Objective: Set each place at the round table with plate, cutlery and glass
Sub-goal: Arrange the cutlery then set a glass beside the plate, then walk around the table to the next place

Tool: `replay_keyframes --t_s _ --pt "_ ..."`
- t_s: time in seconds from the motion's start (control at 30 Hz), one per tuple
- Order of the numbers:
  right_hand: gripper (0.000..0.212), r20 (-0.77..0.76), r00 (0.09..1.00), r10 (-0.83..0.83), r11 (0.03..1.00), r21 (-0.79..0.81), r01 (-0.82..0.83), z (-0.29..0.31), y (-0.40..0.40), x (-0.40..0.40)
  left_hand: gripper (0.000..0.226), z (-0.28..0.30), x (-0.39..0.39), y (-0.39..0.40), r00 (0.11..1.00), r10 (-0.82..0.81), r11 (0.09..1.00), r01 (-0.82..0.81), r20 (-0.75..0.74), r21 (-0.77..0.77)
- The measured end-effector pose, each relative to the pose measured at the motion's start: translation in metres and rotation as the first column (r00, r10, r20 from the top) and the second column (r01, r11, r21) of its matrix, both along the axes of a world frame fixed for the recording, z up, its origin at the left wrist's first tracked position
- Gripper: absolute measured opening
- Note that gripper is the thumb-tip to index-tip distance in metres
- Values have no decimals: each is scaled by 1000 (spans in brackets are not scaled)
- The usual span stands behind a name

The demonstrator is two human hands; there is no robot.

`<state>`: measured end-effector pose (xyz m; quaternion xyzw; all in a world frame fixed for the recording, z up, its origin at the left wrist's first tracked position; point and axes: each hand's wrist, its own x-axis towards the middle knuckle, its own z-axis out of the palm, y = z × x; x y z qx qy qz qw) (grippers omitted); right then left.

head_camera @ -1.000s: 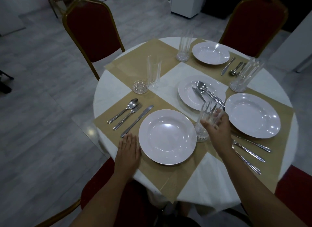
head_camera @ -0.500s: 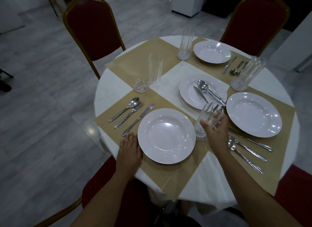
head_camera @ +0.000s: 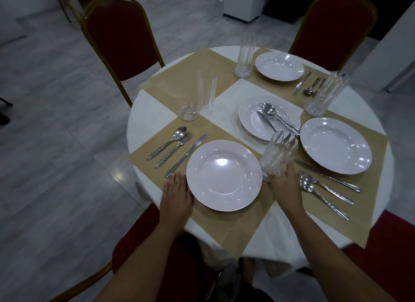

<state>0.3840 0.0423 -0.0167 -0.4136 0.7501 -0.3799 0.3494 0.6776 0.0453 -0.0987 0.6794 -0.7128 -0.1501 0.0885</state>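
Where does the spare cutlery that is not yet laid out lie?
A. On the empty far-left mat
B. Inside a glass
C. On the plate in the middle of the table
C: a spoon and knife lie across the middle plate.

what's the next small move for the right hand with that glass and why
Probably let go and draw the right hand back. The glass stands upright on the placemat beside the near plate, fingers only at its base, and the left hand lies flat by the plate.
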Motion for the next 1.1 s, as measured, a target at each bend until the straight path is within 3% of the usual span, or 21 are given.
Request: replay_keyframes --t_s 0.1,0.4,0.53,0.7,0.87,1.1 --pt "52 -47 999 -22 1000 22 23 -3 25 7 75 3 2 0 999 -16 1000 15 31 23" --pt "70 -254 941 225 963 207 -174 -49 82 9 78 24 2 52 993 -2 998 -5 117 57" --pt "71 -267 909 321 936 237 -262 -50 83 4 58 41 -10 80 979 94 994 -102 178 40" --pt "68 -345 786 513 853 301 -426 -37 110 7 56 60 -29 151 960 245 967 -252 135 33" --pt "64 -435 622 651 758 332 -562 -19 142 26 58 75 -32 211 915 355 925 -374 192 70" --pt "64 -544 296 785 550 394 -737 4 183 82 59 106 0 286 816 533 821 -563 225 99"
